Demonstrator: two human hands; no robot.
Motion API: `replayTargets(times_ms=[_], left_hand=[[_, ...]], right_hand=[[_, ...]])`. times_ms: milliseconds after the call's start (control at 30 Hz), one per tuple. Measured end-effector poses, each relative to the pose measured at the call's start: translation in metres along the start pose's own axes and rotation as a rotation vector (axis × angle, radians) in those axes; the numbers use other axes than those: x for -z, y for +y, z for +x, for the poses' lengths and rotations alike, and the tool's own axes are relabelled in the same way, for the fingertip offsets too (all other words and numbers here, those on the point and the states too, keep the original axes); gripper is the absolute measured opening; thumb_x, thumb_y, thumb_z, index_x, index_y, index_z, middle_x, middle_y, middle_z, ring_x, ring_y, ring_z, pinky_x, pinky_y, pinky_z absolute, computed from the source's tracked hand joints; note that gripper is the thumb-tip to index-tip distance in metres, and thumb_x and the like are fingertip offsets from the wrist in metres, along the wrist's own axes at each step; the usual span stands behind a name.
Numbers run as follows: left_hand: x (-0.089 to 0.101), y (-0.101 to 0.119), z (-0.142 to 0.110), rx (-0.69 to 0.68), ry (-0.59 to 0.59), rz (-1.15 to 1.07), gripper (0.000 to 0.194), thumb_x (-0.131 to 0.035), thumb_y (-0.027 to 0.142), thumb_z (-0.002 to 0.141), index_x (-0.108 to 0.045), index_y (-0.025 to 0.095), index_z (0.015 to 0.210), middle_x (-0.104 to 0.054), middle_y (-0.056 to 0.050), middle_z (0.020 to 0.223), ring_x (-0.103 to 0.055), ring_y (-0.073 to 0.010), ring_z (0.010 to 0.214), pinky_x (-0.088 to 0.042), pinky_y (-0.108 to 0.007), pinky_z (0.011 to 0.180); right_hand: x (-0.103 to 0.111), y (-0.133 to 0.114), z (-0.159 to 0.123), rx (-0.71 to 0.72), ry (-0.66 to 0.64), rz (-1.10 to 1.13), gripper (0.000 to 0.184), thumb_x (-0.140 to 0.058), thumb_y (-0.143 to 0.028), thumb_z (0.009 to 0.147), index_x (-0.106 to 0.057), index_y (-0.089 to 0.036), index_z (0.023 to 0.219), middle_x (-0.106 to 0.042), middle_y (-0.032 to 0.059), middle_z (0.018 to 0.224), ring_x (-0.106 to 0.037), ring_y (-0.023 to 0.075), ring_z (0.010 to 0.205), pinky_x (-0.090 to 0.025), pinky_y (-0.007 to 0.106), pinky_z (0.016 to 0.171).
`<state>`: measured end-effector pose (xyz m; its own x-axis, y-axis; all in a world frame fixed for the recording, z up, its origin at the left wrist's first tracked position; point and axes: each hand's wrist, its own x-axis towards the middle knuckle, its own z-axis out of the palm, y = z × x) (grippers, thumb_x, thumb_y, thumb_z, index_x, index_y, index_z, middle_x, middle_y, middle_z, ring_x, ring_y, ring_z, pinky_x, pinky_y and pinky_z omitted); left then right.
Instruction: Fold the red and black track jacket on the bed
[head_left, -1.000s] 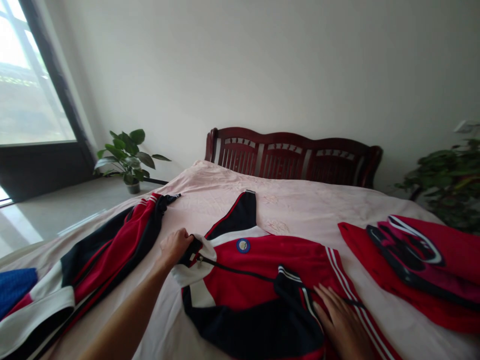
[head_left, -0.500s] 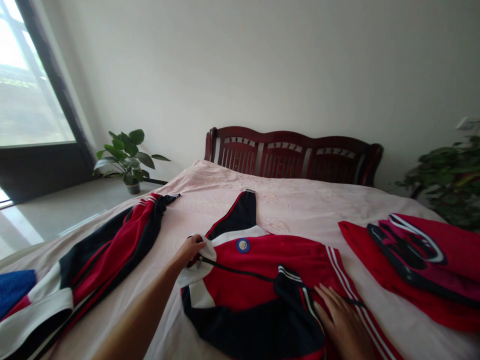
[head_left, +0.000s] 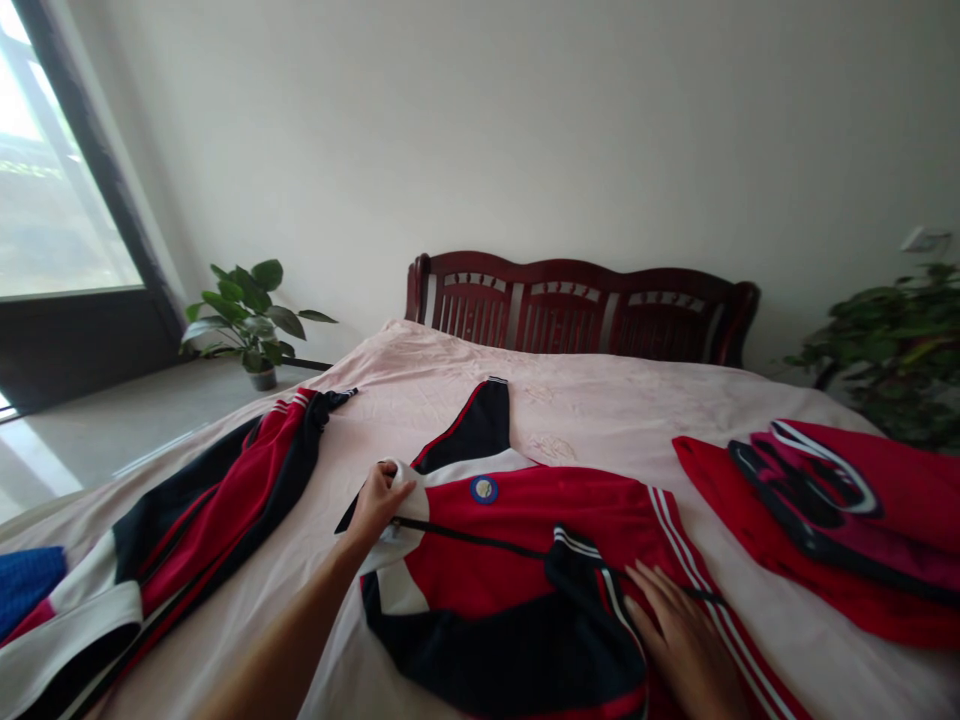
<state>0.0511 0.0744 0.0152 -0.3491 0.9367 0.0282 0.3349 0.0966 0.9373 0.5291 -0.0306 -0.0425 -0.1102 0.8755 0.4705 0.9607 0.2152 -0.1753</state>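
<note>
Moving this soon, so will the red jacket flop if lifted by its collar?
Probably very floppy: the jacket lies in soft, low folds on the bed, and its collar bends where the left hand pinches it. It likely feels light for its size, since the fabric looks thin and drapes flat. The sleeve would probably swing loose.

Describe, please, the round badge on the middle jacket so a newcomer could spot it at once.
On the pink-covered bed, take the middle garment, a red, black and white track jacket. Its blue-rimmed round badge sits on the chest, beside the left hand at the collar, the only round patch.
</note>
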Motion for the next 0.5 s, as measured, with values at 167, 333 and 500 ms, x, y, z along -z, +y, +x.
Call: replayTargets(times_ms=[167, 333, 500], left_hand=[[0.013, -0.005, -0.009, -0.022, 0.054, 0.339, 0.055, -0.064, 0.041, 0.077, -0.048, 0.02, 0.125, -0.067, -0.004, 0.085, -0.067, -0.028, 0.087, -0.044, -0.034, 0.072], [0.033, -0.012, -0.016, -0.024, 0.001, 0.523, 0.038, -0.054, 0.047, 0.085, -0.055, 0.024, 0.115, -0.068, -0.005, 0.081, -0.067, -0.0291, 0.085, -0.04, -0.033, 0.07], [0.054, -0.024, -0.026, -0.062, -0.104, 0.591, 0.03, -0.063, 0.055, 0.075, -0.063, 0.026, 0.07, -0.064, -0.006, 0.066, -0.063, -0.0287, 0.071, -0.037, -0.033, 0.063]], right_hand=[[-0.001, -0.001, -0.001, -0.023, 0.008, 0.012, 0.049, -0.041, -0.051, 0.092, -0.063, -0.024, 0.126, -0.065, 0.0081, 0.131, -0.055, 0.0284, 0.127, -0.048, 0.047, 0.103], [0.0, -0.001, -0.001, -0.025, -0.005, 0.017, 0.05, -0.04, -0.051, 0.093, -0.063, -0.021, 0.126, -0.064, 0.0091, 0.132, -0.055, 0.0288, 0.127, -0.048, 0.048, 0.103], [-0.001, 0.0, -0.001, -0.007, 0.003, 0.009, 0.05, -0.041, -0.051, 0.093, -0.063, -0.02, 0.126, -0.064, 0.0094, 0.131, -0.055, 0.0286, 0.128, -0.048, 0.048, 0.103]])
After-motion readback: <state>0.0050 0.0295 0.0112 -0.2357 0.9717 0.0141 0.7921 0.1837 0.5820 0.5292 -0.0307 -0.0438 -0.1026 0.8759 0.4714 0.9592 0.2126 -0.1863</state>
